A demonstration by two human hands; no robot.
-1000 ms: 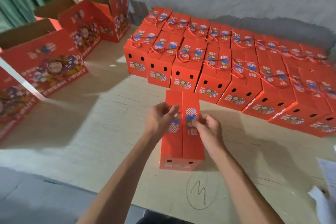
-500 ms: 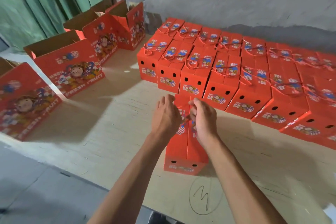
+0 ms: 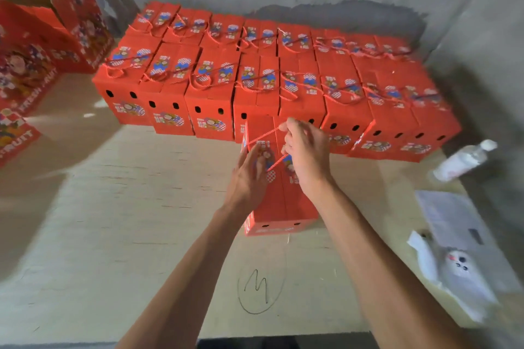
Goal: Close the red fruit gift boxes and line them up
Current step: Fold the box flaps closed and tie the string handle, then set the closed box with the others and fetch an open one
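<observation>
A red box [image 3: 279, 201] stands on the table [image 3: 113, 207] at the centre of the frame, long side running away from the person, its top flaps down and two dark holes showing on its near end. The left hand [image 3: 248, 176] lies on the left half of the lid with fingers fairly straight, pressing it flat. The right hand [image 3: 304, 150] is raised above the far half of the box, fingers curled and pinching a red cord [image 3: 262, 137]; the cord runs taut from the fingertips down to the left edge of the lid, and a second strand slants under the palm toward the middle of the top. Just behind the box, across the upper middle of the frame, closed boxes [image 3: 255, 79] sit packed in rows touching one another, cords lying loose over their printed tops, the front row showing paired holes and a cartoon label on each face. The far end of the box in hand reaches right up to that front row; whether it touches I cannot tell. At the upper left, larger open cartons [image 3: 37, 45] in the same red stand with flaps up, "FRUIT" readable on one. At the right edge a clear bottle [image 3: 465, 160] with a white cap lies on its side near the wall, and below it are sheets of paper [image 3: 450, 221] and a white bag [image 3: 459, 272] with a small face printed on it. A pen scribble inside a circle [image 3: 259, 286] marks the tabletop just in front of the box, between the two forearms.
</observation>
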